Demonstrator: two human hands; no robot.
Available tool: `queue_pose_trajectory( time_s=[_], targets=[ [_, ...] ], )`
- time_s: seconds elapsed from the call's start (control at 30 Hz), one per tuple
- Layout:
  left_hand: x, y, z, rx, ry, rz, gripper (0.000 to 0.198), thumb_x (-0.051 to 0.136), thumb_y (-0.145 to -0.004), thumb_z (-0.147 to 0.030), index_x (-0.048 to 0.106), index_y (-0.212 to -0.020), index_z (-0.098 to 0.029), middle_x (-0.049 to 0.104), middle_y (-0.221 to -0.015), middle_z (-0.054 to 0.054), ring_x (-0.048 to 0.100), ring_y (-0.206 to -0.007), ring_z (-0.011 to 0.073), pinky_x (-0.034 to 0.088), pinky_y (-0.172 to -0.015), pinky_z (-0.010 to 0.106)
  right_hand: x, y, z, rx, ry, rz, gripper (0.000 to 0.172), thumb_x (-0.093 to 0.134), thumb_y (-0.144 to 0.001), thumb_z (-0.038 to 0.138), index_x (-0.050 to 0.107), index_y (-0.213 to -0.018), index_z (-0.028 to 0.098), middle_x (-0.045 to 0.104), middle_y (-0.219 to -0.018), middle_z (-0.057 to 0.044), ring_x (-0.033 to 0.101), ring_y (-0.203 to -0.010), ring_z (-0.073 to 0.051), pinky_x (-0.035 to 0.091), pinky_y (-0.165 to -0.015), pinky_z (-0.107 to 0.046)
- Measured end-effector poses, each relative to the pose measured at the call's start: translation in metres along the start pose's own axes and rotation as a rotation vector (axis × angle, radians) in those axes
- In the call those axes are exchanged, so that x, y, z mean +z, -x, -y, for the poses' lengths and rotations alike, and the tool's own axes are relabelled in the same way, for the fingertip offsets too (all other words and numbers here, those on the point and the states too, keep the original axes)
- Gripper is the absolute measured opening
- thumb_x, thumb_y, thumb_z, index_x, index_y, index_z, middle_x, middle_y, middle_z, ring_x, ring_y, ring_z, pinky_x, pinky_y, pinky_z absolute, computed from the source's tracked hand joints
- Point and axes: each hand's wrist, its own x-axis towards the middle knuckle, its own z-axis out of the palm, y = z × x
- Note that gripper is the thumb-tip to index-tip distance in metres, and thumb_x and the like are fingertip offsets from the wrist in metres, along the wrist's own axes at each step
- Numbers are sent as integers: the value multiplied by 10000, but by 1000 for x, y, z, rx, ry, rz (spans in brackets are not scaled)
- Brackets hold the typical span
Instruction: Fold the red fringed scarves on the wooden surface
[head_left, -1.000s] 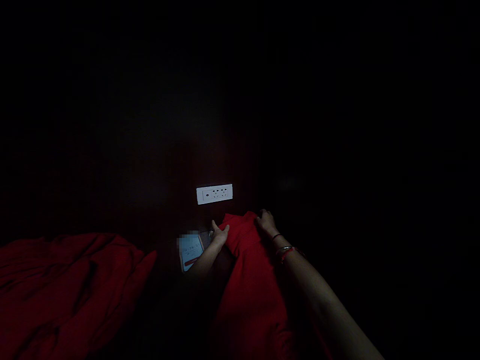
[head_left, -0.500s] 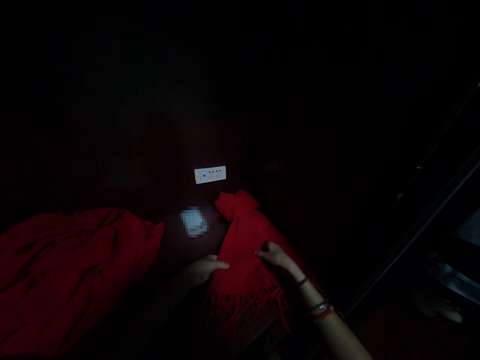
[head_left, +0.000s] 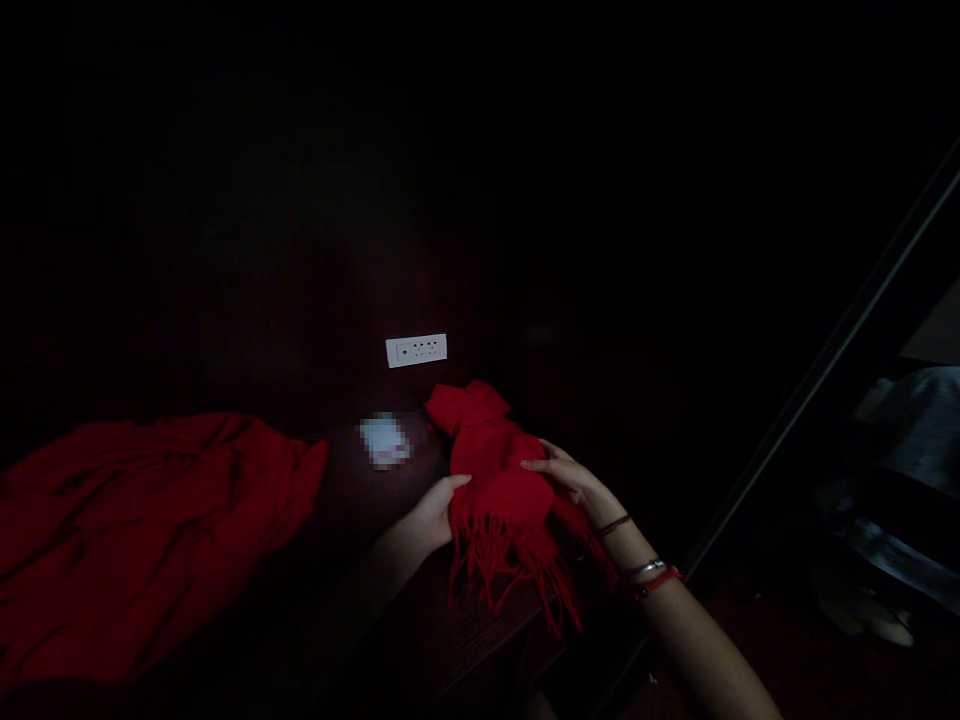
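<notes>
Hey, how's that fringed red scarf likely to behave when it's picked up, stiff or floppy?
The scarf will probably be floppy, since it lies in soft folds. Its fringe may dangle and tangle, as the strands hang loose and splay in different directions. It looks likely to be light for its size, being just cloth.

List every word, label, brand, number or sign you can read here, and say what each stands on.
No text can be read.
Pale item left of the scarf: pixelated, any print unreadable.
White wall socket: holes show, no legible lettering.
Red fringed scarf: no label visible.
</notes>
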Motion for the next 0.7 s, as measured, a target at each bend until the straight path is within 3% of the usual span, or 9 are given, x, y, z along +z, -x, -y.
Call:
queue_pose_trajectory(
  time_s=[0.1,0.2,0.27,0.37,0.47,0.6,0.7],
  targets=[
    [29,-5,-1,-41,214,-1,294,314,-794,-228,495,-1015,-156,632,-1052,101,508,-1124,188,433,-930,298,-29,-4,30,-110,434,-190,700,620,-629,133,386,-1289,126,469,-1282,-125,488,-1115,-214,399,-922,-295],
    [60,-10,11,-107,408,-14,338,336,-793,-251,450,-1105,-188,563,-1188,80,443,-1190,178,433,-934,302,-52,-8,44,-173,853,-187,508,593,-646,96,554,-1150,145,580,-1151,-98,522,-1064,-226,393,-901,-290],
    [77,-14,28,-164,414,1,332,317,-798,-255,447,-1099,-203,546,-1208,91,432,-1200,173,441,-919,311,-58,-9,37,-161,1022,-153,374,533,-689,73,626,-1040,162,628,-1058,-86,564,-992,-215,412,-842,-270],
    [94,-19,62,-286,382,2,289,305,-781,-197,436,-1035,-245,549,-1190,117,484,-1150,183,443,-884,349,-58,-7,8,17,1132,-131,318,469,-721,36,659,-949,148,659,-953,-98,607,-877,-199,433,-725,-242],
    [97,-23,85,-372,350,-10,233,352,-742,-156,412,-928,-283,531,-1206,97,532,-1089,173,443,-844,339,-54,-4,-20,125,1147,-138,361,424,-734,-2,641,-985,140,664,-921,-101,620,-825,-171,431,-658,-207],
    [94,-28,82,-391,338,37,202,381,-694,-131,409,-840,-267,535,-1195,107,556,-1051,157,435,-839,299,-52,-3,-23,126,1160,-196,406,365,-776,1,577,-1096,133,645,-979,-136,617,-861,-179,431,-654,-205],
    [97,-30,73,-317,340,71,248,374,-682,-135,394,-872,-294,530,-1219,37,560,-1036,111,427,-847,255,-50,-2,-13,119,1230,-263,434,301,-812,12,515,-1175,116,611,-1046,-177,603,-928,-227,444,-693,-264]
  ],
)
